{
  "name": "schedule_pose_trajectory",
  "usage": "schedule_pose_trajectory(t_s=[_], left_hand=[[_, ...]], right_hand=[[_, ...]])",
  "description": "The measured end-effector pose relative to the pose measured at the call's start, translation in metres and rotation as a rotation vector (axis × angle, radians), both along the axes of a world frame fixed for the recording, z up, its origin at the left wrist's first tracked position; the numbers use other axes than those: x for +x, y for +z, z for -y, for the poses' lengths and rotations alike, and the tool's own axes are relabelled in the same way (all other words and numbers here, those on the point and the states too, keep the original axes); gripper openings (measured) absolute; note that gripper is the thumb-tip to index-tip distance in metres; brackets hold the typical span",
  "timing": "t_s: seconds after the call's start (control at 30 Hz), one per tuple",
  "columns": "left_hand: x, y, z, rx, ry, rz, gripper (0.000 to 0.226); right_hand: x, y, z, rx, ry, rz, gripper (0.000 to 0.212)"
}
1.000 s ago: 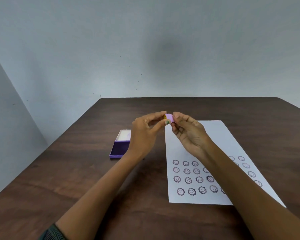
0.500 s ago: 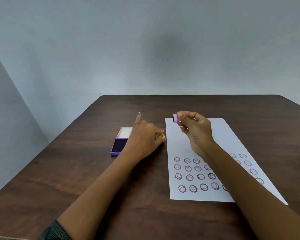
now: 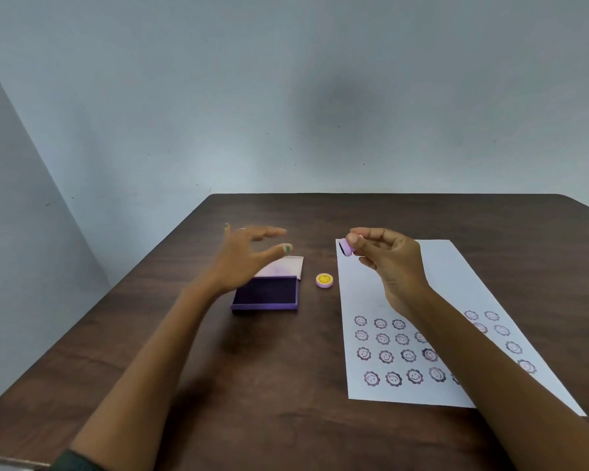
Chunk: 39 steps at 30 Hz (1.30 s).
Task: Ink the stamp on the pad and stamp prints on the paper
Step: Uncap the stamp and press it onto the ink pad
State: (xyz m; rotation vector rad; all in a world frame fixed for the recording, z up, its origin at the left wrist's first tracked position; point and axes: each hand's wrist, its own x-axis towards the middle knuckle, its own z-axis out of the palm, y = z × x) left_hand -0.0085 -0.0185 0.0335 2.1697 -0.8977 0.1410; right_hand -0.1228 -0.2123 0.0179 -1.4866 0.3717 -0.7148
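Note:
My right hand (image 3: 390,263) pinches a small round lilac stamp (image 3: 347,247) above the far left corner of the white paper (image 3: 432,287), its dark face turned left. The paper carries several rows of purple smiley flower prints (image 3: 385,355) near me. The stamp's cap (image 3: 324,280), lilac with a yellow smiley top, lies on the table between paper and ink pad. The purple ink pad (image 3: 266,294) lies open, its pale lid (image 3: 283,266) hinged back. My left hand (image 3: 245,260) hovers over the pad's left side with fingers spread, holding nothing.
Everything sits on a dark wooden table (image 3: 286,385) against a plain grey wall. The table's far edge runs just beyond the hands, and its left edge slants toward me.
The two hands pulled the cap off the stamp. My left hand set the cap down beside the pad, let go and lifted away to the left. My right hand kept the stamp.

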Motion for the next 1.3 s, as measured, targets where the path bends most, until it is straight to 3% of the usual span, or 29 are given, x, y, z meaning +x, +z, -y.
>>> schedule_pose_trajectory(t_s=[0.13,0.23,0.37,0.5,0.73,0.97,1.3], left_hand=[[0.011,-0.008,-0.052,0.014,-0.056,-0.307,0.076],[0.016,-0.015,-0.076,0.156,-0.085,-0.456,0.107],[0.019,-0.013,-0.081,0.351,-0.132,-0.482,0.094],[0.016,-0.013,-0.079,0.461,-0.129,-0.373,0.086],[0.013,-0.012,-0.076,0.500,-0.122,-0.311,0.085],[0.020,-0.018,-0.076,0.567,-0.126,-0.288,0.100],[0.017,-0.018,-0.076,0.567,-0.120,-0.294,0.101]], right_hand=[[-0.001,0.001,-0.010,-0.094,0.060,0.008,0.030],[-0.003,0.003,-0.020,-0.185,0.096,0.002,0.029],[-0.005,0.005,-0.042,-0.303,0.162,0.001,0.032],[0.005,0.006,-0.068,-0.447,0.239,-0.054,0.030],[0.040,0.007,-0.102,-0.683,0.300,-0.110,0.021],[0.048,0.001,-0.112,-0.787,0.320,-0.123,0.020],[0.048,0.000,-0.115,-0.894,0.360,-0.115,0.022]])
